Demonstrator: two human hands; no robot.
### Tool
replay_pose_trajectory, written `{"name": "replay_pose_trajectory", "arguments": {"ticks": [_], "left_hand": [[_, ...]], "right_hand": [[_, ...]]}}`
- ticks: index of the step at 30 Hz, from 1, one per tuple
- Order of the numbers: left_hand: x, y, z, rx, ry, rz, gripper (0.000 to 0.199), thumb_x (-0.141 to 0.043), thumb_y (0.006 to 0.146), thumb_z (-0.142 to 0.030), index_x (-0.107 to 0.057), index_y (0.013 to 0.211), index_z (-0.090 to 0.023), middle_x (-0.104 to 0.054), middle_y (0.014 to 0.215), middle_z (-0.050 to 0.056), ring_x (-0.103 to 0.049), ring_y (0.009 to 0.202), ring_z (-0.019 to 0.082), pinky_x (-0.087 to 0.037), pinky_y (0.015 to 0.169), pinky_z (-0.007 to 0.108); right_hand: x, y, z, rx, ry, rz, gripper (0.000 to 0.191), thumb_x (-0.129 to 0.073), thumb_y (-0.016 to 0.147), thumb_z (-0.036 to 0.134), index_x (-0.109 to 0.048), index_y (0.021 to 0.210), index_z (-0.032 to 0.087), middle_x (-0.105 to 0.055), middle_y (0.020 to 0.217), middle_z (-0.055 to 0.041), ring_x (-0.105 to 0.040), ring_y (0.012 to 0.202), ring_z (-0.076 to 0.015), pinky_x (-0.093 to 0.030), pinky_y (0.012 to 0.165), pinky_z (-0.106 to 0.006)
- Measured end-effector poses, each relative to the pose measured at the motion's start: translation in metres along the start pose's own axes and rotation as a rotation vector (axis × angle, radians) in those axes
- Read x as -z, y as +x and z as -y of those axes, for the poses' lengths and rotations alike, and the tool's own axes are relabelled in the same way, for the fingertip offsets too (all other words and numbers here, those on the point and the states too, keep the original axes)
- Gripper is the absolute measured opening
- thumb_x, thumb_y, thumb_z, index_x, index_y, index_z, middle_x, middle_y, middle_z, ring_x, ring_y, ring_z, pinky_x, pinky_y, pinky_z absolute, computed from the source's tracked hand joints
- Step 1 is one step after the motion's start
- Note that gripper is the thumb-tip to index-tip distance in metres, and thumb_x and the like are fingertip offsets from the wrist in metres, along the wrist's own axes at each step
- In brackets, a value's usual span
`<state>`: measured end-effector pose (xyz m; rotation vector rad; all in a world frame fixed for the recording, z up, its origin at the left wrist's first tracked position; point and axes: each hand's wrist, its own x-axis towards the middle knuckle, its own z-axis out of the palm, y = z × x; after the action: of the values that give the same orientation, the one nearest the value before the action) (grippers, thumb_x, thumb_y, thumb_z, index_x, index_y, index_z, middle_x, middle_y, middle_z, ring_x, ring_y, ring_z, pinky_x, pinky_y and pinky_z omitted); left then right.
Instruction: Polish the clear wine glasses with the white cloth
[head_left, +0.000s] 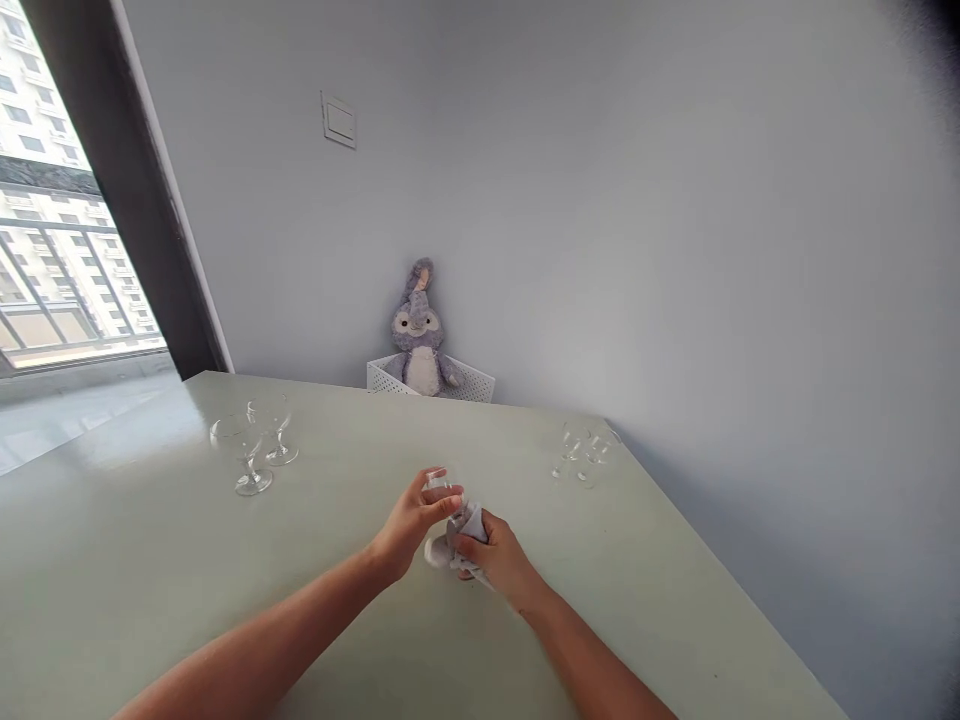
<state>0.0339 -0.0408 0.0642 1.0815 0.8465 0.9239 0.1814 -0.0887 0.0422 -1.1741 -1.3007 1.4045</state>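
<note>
Above the table [337, 540], my left hand [420, 510] has its fingers wrapped round the bowl of a clear stemmed glass [444, 480]. My right hand [499, 560] pinches a pale grey cloth [471, 525] against the lower part of that same glass. The glass is tilted, and cloth and fingers hide much of its stem and foot. Both hands are close together, closed on the one glass.
Two clear stemmed glasses, a front one [253, 482] and a back one [282, 453], stand at the left. Smaller glasses [570, 445] are at the far right, near the table's edge. A plush rabbit [421, 345] sits in a white basket [472, 385] by the wall.
</note>
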Motion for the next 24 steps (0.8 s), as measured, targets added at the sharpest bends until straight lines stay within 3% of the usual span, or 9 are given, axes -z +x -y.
{"name": "replay_pose_trajectory", "arguments": {"ticks": [3,6,8,11,14,16,18,21,24], "left_hand": [[-0.006,-0.003,0.003,-0.004,-0.136,-0.096,0.057,-0.069,0.068,-0.035,-0.04,0.115,-0.022,-0.054,0.117,0.014,-0.059,0.093,0.021,-0.044,0.085,0.038],[-0.012,-0.008,0.007,-0.079,-0.226,-0.149,0.054,-0.068,0.069,-0.032,-0.039,0.114,-0.024,-0.051,0.119,0.012,-0.059,0.096,0.021,-0.045,0.087,0.039],[-0.015,-0.01,0.009,-0.154,-0.221,-0.174,0.053,-0.067,0.07,-0.03,-0.038,0.114,-0.026,-0.051,0.119,0.011,-0.058,0.1,0.022,-0.044,0.088,0.04],[-0.015,-0.01,0.01,-0.267,-0.183,-0.195,0.054,-0.066,0.071,-0.03,-0.036,0.116,-0.027,-0.051,0.118,0.01,-0.056,0.104,0.024,-0.045,0.088,0.042],[-0.01,-0.005,0.005,-0.408,-0.171,-0.218,0.054,-0.066,0.072,-0.029,-0.034,0.115,-0.029,-0.049,0.118,0.009,-0.054,0.107,0.025,-0.044,0.088,0.043],[-0.006,-0.002,0.0,-0.498,-0.154,-0.236,0.055,-0.066,0.071,-0.027,-0.033,0.115,-0.03,-0.047,0.119,0.008,-0.053,0.108,0.024,-0.044,0.09,0.043],[-0.003,-0.001,-0.004,-0.556,-0.115,-0.241,0.057,-0.066,0.071,-0.026,-0.032,0.117,-0.031,-0.045,0.121,0.008,-0.052,0.11,0.024,-0.044,0.09,0.043],[-0.001,-0.002,0.001,-0.591,-0.015,-0.226,0.059,-0.065,0.072,-0.026,-0.031,0.12,-0.032,-0.044,0.123,0.008,-0.052,0.109,0.023,-0.044,0.09,0.043],[-0.004,-0.004,0.016,-0.599,0.143,-0.161,0.059,-0.062,0.075,-0.025,-0.028,0.123,-0.031,-0.044,0.124,0.009,-0.052,0.109,0.023,-0.044,0.09,0.044]], "right_hand": [[0.001,-0.005,0.001,0.252,-0.432,-0.209,0.017,-0.053,0.077,0.031,-0.055,0.089,0.019,-0.056,0.078,-0.0009,-0.049,0.068,-0.0143,-0.041,0.06,-0.027],[0.004,-0.006,-0.001,0.385,-0.554,-0.303,0.022,-0.048,0.081,0.033,-0.054,0.098,0.02,-0.057,0.09,-0.0043,-0.05,0.08,-0.0175,-0.04,0.068,-0.029],[0.007,0.0,-0.004,0.326,-0.427,-0.331,0.027,-0.045,0.083,0.04,-0.055,0.095,0.019,-0.058,0.083,-0.0039,-0.052,0.075,-0.0173,-0.04,0.065,-0.028],[0.014,0.012,-0.013,0.135,-0.046,-0.338,0.042,-0.04,0.081,0.056,-0.054,0.08,0.017,-0.055,0.065,-0.0019,-0.052,0.06,-0.0154,-0.04,0.055,-0.026],[0.016,0.015,-0.019,0.032,0.117,-0.258,0.049,-0.043,0.076,0.063,-0.053,0.075,0.016,-0.052,0.059,-0.0005,-0.049,0.052,-0.013,-0.038,0.048,-0.025],[0.014,0.01,-0.017,0.065,-0.078,-0.158,0.049,-0.044,0.076,0.062,-0.055,0.077,0.015,-0.053,0.06,-0.0006,-0.047,0.05,-0.0116,-0.037,0.047,-0.023],[0.01,0.002,-0.01,0.188,-0.428,-0.127,0.045,-0.043,0.08,0.058,-0.057,0.09,0.016,-0.057,0.078,-0.0038,-0.05,0.056,-0.0121,-0.038,0.051,-0.023],[0.007,-0.009,0.005,0.342,-0.881,-0.31,0.036,-0.04,0.085,0.049,-0.052,0.107,0.022,-0.052,0.107,-0.0062,-0.054,0.067,-0.0133,-0.038,0.056,-0.024],[0.009,-0.013,0.013,0.373,-1.065,-0.482,0.031,-0.036,0.087,0.045,-0.055,0.094,0.02,-0.054,0.094,-0.0046,-0.053,0.066,-0.0136,-0.034,0.053,-0.024]]}}
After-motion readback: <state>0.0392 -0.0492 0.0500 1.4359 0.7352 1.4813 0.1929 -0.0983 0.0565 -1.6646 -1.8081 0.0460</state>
